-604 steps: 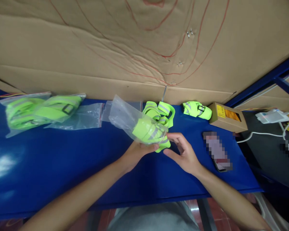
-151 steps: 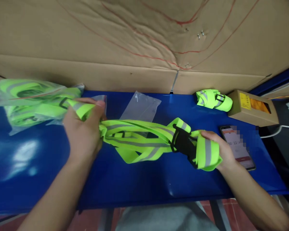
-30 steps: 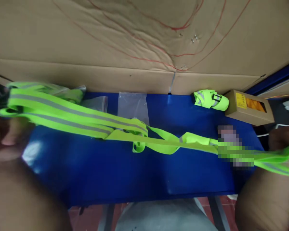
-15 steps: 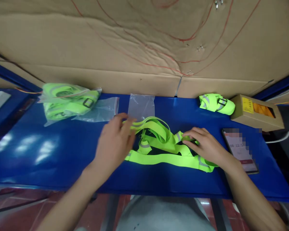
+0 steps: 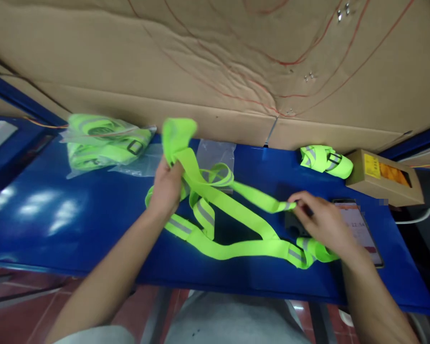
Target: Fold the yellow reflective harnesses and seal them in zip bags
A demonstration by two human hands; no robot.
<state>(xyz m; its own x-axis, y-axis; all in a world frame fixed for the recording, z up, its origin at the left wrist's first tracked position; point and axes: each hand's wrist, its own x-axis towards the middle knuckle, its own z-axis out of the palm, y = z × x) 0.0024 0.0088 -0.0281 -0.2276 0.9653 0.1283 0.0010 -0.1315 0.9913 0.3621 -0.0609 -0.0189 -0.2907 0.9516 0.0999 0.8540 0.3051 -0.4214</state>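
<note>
A neon-yellow reflective strap harness point(image 5: 232, 200) with grey bands spreads across the blue table in front of me. My left hand point(image 5: 166, 186) is closed around part of it, and a blurred loop of strap rises above the fist. Between finger and thumb, my right hand point(image 5: 318, 220) pinches the end of another strap, which stretches leftward in the air. Below the right hand, more strap lies bunched on the table, and a dark, blurred part shows just left of the fingers. The lower band of the harness rests on the table.
At the back left lie bagged neon straps point(image 5: 103, 143); flat clear bags point(image 5: 217, 153) are beside them. A rolled neon strap point(image 5: 326, 161) touches a cardboard box point(image 5: 383, 177) at the back right. The phone point(image 5: 365, 234) lies by my right forearm. Brown cardboard point(image 5: 200, 71) backs the blue table point(image 5: 75, 239).
My left hand has taken hold of the strap and lifted a loop up off the table. The right hand has moved slightly right and down, drawing a strap end out.
</note>
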